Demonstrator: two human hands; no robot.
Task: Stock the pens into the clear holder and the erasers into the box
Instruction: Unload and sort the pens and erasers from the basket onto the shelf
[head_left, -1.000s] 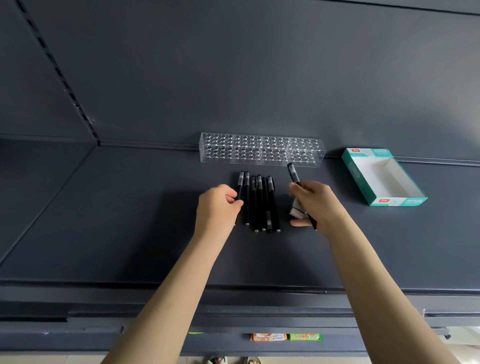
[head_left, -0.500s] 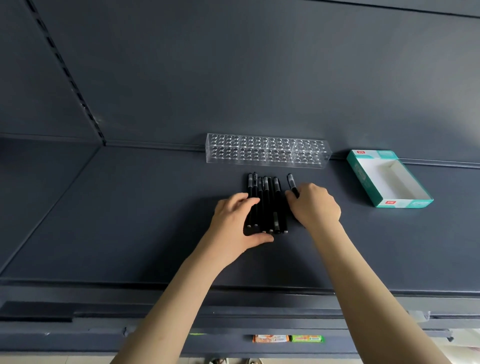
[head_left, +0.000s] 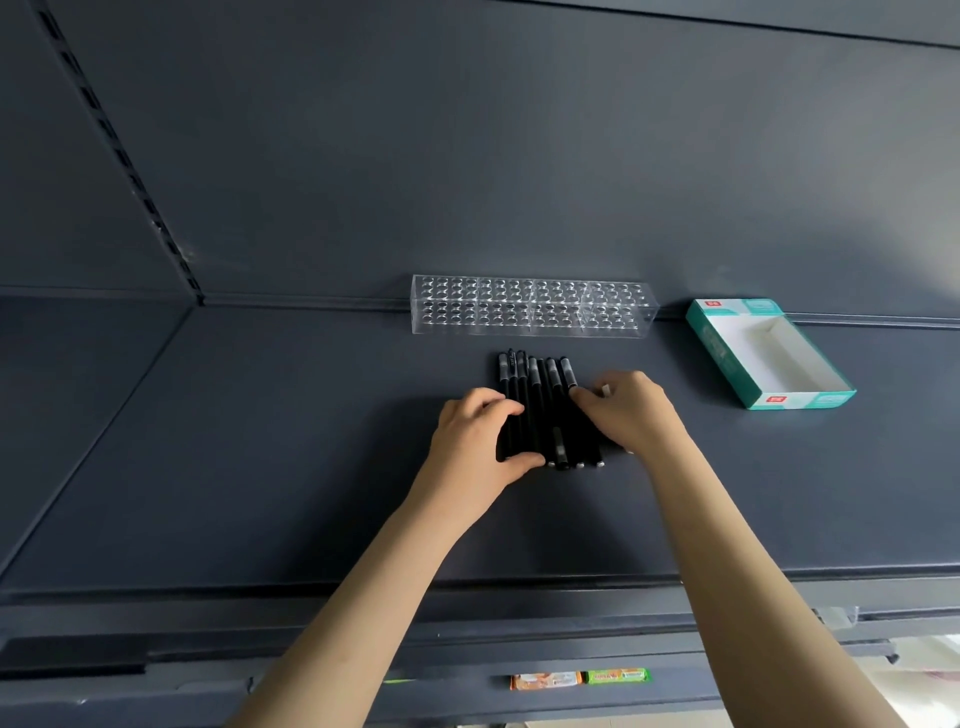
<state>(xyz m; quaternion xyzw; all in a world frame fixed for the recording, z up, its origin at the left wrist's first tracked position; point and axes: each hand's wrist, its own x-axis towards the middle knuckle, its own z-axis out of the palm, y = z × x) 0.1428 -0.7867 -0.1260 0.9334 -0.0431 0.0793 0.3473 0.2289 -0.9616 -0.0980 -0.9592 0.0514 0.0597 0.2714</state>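
Both hands squeezed the pens (head_left: 540, 395) into a bundle
Fingers of left hand (head_left: 475, 447) and right hand (head_left: 626, 410) curled round the row's sides; light, stiff, probably roll-happy, so I'd grab mid-barrel.

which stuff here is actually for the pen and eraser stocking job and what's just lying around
For the job:
black pens, gathered between left hand and right hand
clear holder, no pens in it yet
teal box, open and empty
No eraser is plainly visible.

Just lying about:
orange packet and green packet, below the shelf front
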